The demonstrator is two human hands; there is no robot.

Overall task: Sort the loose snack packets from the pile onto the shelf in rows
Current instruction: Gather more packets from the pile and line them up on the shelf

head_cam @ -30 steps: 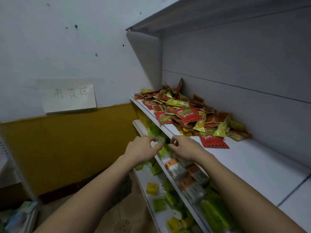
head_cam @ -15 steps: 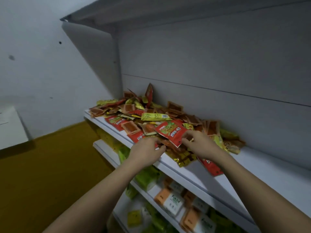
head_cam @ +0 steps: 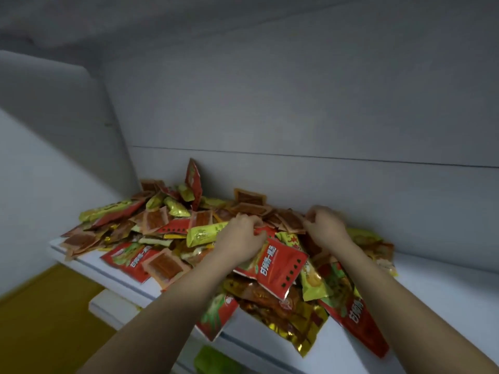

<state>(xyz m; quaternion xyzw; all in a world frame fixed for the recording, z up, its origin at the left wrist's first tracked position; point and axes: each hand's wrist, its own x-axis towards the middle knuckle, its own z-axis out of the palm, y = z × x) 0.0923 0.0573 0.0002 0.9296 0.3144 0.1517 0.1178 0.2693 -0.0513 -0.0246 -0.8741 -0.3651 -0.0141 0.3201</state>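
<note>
Head view: pile [head_cam: 189,238] heaped on shelf [head_cam: 432,292], unsorted. Left hand [head_cam: 240,236] and right hand [head_cam: 325,225] curled among packets; exact grasp unclear. Step: first pick. Next: lift matching packets, start row on bare shelf.

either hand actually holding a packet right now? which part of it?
Left hand grips the top edge of the large red packet. Right hand has fingers curled in the brown packets; whether it holds one cannot be told.
</note>
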